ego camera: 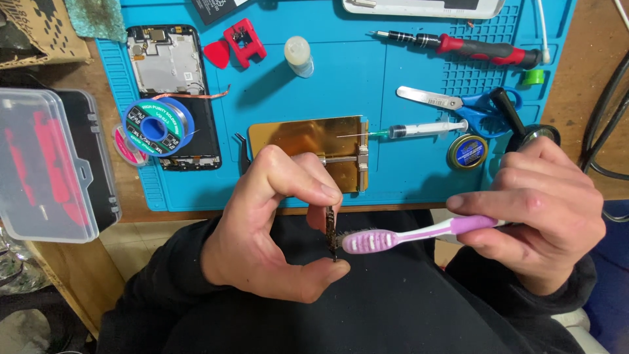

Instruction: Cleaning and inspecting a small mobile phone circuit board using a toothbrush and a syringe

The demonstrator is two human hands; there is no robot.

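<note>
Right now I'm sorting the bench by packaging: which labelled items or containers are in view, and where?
Solder spool: left on the blue mat, round, blue-green label.
Small tin: right of the syringe, round, gold rim, blue label.
Clear plastic case: far left, rectangular, red parts inside.
Cardboard box: top-left corner, brown.

This looks like a small electronics repair workshop — a wooden bench (593, 46) covered by a blue repair mat (367, 92). On it lie an opened phone (171, 78), a solder spool (157, 126), a precision screwdriver (458, 46), a syringe (419, 130) and a gold board holder (308, 139) — with a clear parts case (49, 164) beside them.
</note>
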